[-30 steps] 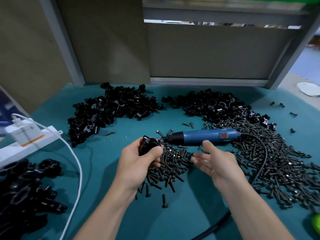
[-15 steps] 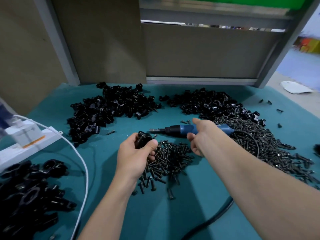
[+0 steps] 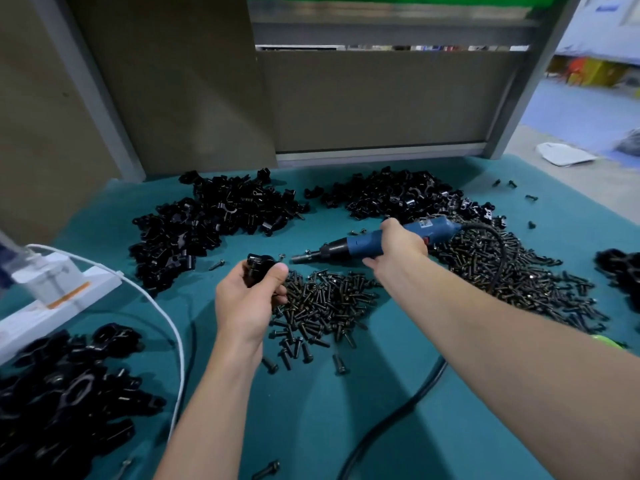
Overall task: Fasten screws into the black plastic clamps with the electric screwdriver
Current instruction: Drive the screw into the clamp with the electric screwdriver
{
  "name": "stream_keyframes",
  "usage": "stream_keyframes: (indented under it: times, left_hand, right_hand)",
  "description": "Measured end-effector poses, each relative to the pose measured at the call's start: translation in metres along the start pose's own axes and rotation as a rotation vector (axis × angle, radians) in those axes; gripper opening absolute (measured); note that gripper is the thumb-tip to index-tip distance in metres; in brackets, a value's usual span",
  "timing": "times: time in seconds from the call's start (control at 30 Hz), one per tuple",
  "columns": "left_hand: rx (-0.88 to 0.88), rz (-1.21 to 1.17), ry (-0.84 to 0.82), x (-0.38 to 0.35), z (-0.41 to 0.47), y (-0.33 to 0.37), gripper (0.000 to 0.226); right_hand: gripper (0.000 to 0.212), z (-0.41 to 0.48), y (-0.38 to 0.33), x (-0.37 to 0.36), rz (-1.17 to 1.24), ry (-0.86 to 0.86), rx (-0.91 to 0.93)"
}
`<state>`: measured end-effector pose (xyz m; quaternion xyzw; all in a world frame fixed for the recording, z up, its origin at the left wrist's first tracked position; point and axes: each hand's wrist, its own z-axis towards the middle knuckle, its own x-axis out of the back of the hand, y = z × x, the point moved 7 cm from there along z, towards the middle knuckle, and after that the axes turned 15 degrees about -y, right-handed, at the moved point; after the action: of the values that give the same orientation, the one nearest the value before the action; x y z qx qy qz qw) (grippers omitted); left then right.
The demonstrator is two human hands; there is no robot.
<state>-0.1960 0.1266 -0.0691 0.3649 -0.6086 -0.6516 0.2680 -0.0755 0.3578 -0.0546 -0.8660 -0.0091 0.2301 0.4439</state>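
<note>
A teal mat (image 3: pixel 346 427) is covering the work table, and grey-brown panels (image 3: pixel 381 98) in a metal frame are standing behind it. Three dark heaps are lying on the mat: a back-left heap of clamps (image 3: pixel 207 223), a back-right heap of clamps (image 3: pixel 391 195) and a near-left heap of clamps (image 3: pixel 62 393).

The left hand (image 3: pixel 247 299) is holding one black clamp (image 3: pixel 258 268) near the middle of the table. Its fingers and thumb are curling around the clamp, just above the left edge of the small pile of screws (image 3: pixel 325 303). Whether a screw is already sitting in this clamp, I cannot tell.

The right hand (image 3: pixel 398 247) is gripping the electric screwdriver (image 3: pixel 360 244), with the fingers wrapping tightly around the middle of its blue body. The tool is hanging almost level above the mat, and its black nose and metal tip are pointing left toward the clamp. The tip is near the clamp, but the two are not touching.

A black cable (image 3: pixel 501 252) is coming out of the rear of the tool and arching over the large pile of screws (image 3: pixel 519 278) on the right side. At the left edge a white power strip (image 3: pixel 52 299) is lying on the mat, and a white cable (image 3: pixel 173 327) is curving from it toward the near edge. A few single screws are lying loose on the mat.
</note>
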Motion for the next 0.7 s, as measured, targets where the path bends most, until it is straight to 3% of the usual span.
stream_keyframes:
  times: [0.1,0.2,0.3,0.53,0.63,0.7]
  left_hand:
    - [0.009,0.013,-0.001,-0.002,-0.002,-0.003,0.011]
    - [-0.007,0.033,0.022,-0.001,-0.002,-0.001,0.011]
    - [-0.018,0.005,0.041,-0.001,-0.003,-0.001,0.011]
    - [-0.021,0.079,0.018,-0.011,0.0,-0.005,0.008]
    - [-0.046,0.148,-0.012,-0.018,-0.002,-0.003,0.01]
    - [-0.05,0.228,-0.031,-0.022,-0.007,-0.002,0.012]
  right_hand:
    - [0.041,-0.006,-0.006,0.007,0.136,-0.104,0.071]
    - [0.041,-0.015,-0.019,0.015,0.43,-0.191,0.011]
    - [0.035,-0.028,-0.026,0.016,0.562,-0.341,-0.061]
    - [0.03,-0.045,-0.034,0.0,0.473,-0.71,-0.117]
    - [0.03,-0.042,-0.045,-0.01,0.396,-0.735,-0.106]
    - [0.019,-0.036,-0.052,-0.013,0.341,-0.71,-0.05]
